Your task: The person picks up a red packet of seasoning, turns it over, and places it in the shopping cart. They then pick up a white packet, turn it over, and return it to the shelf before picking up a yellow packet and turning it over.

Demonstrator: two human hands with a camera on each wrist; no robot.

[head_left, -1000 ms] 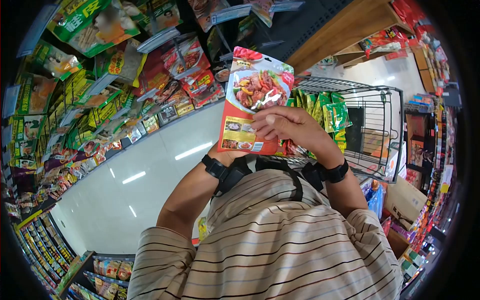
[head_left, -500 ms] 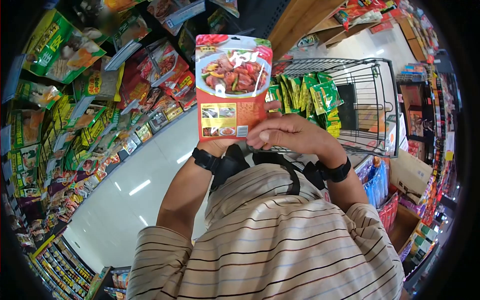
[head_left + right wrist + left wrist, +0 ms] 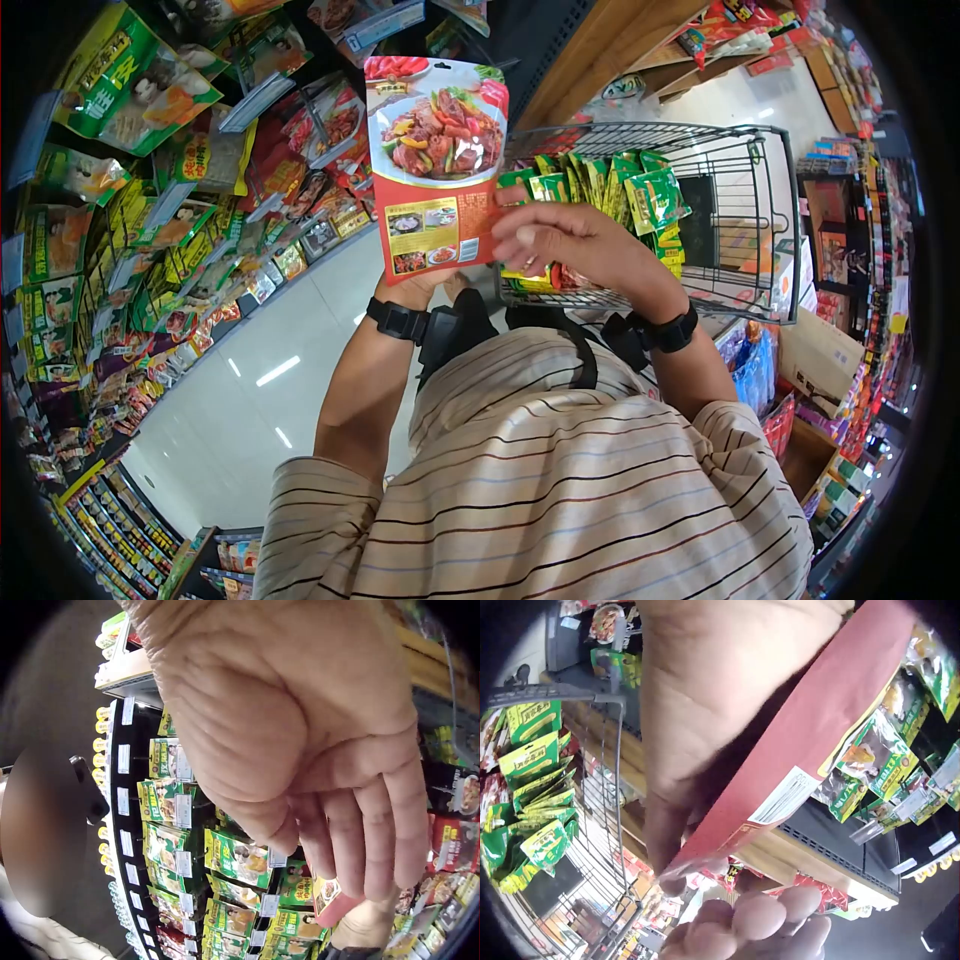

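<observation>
A red food pouch [image 3: 437, 170] with a picture of a meat dish stands upright in the left hand [image 3: 410, 288], which holds it from behind at its lower edge. In the left wrist view the left hand [image 3: 727, 682] lies along the back of the pouch [image 3: 802, 750]. The right hand [image 3: 590, 250] is at the pouch's lower right side, its fingers loosely extended; the head view does not show clearly whether they touch it. In the right wrist view the right hand [image 3: 300, 735] shows its palm and relaxed fingers, with part of the pouch [image 3: 337, 906] behind the fingertips.
A wire shopping cart [image 3: 740, 145] with several green and yellow packets [image 3: 655, 197] stands beyond the right hand. Hanging packets [image 3: 130, 85] fill the shelf at left. Wooden shelving [image 3: 610, 50] is at the top, a cardboard box [image 3: 820, 355] at the right.
The pouch and left hand have moved left in the head view, and the pouch is turned more upright. The right hand has come off the pouch's front to its right side.
</observation>
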